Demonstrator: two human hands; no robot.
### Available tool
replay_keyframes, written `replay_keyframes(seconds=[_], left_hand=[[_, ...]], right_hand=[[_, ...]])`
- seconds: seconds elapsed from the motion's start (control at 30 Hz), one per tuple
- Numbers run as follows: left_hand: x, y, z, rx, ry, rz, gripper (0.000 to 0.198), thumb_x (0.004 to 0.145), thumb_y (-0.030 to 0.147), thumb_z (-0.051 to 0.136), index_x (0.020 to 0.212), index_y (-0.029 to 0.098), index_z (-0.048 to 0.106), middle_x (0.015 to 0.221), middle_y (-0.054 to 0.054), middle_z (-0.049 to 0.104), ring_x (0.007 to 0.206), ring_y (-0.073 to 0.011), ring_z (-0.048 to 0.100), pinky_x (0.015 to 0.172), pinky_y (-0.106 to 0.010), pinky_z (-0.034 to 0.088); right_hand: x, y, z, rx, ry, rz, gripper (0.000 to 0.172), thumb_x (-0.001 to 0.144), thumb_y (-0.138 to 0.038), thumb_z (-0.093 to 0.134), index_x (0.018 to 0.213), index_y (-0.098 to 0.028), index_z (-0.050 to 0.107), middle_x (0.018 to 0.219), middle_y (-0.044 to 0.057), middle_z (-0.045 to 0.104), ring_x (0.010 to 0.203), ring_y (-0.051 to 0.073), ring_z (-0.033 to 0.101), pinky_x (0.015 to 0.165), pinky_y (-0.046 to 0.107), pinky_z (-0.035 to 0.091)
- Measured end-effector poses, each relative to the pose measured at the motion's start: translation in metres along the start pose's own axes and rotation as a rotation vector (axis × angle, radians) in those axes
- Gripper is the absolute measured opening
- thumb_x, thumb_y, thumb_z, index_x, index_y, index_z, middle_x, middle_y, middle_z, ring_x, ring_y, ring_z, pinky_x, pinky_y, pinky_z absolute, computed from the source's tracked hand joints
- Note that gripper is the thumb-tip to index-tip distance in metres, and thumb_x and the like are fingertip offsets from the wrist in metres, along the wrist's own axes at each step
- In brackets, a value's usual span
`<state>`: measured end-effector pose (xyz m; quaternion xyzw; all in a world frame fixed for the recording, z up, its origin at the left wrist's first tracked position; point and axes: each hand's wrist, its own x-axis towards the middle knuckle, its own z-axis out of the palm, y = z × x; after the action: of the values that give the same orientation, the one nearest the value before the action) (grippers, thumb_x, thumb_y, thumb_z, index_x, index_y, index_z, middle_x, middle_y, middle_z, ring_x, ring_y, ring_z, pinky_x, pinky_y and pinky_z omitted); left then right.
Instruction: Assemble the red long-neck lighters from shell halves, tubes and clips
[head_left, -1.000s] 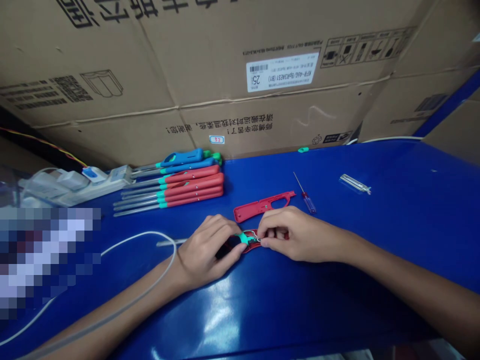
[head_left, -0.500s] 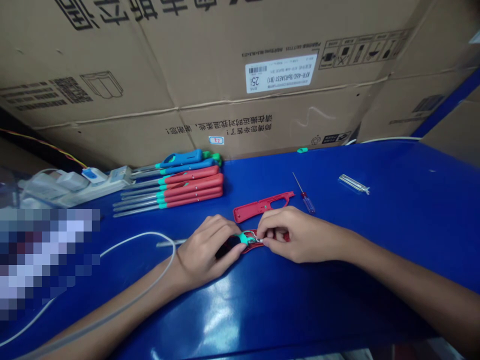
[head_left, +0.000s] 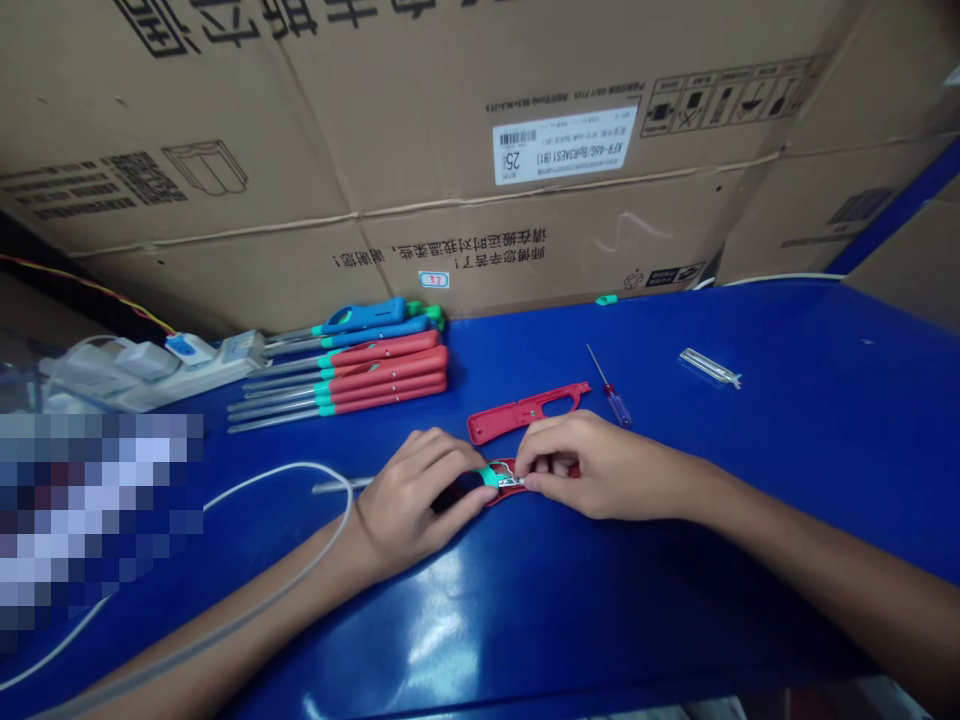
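An opened red lighter body (head_left: pixel 501 484) with a teal collar lies on the blue table (head_left: pixel 750 460), its thin metal tube pointing left. My left hand (head_left: pixel 416 495) is curled over its left part and pins it down. My right hand (head_left: pixel 581 465) pinches a small part at the body's middle, fingers closed. A loose red cover half (head_left: pixel 525 410) lies just behind the hands.
A row of finished red and blue long lighters (head_left: pixel 360 365) lies at the back left. A small red-handled screwdriver (head_left: pixel 611 390) and a clear strip (head_left: pixel 709 367) lie to the right. White power strip (head_left: pixel 150 365), white cable (head_left: pixel 300 475), cardboard boxes (head_left: pixel 450 150) behind.
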<state>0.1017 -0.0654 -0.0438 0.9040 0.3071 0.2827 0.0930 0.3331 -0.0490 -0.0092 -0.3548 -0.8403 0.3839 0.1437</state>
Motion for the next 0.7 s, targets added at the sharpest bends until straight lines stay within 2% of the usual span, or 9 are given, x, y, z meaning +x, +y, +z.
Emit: replay_keyframes(seconds=[0.23,0.7], left_hand=[[0.0001,0.0000,0.0005,0.006,0.018,-0.003,0.010,0.088,0.024,0.063,0.090,0.016,0.068,0.089,-0.007,0.069,0.080,-0.0176,0.061,0.073,-0.032,0.048],[0.0020,0.0003,-0.0025,0.029,0.011,0.022,0.014,0.089,0.023,0.061,0.099,0.015,0.065,0.089,-0.008,0.071,0.080,-0.0187,0.064,0.073,-0.033,0.049]], right_hand=[[-0.0006,0.0024,0.0004,0.015,0.009,-0.015,0.014,0.082,-0.009,0.056,0.086,-0.012,0.069,0.083,0.004,0.067,0.066,0.011,0.055,0.058,0.022,0.042],[-0.0001,0.0012,0.0033,-0.110,0.031,-0.038,0.014,0.083,-0.011,0.054,0.084,-0.013,0.067,0.077,0.004,0.064,0.060,0.010,0.050,0.055,0.023,0.038]])
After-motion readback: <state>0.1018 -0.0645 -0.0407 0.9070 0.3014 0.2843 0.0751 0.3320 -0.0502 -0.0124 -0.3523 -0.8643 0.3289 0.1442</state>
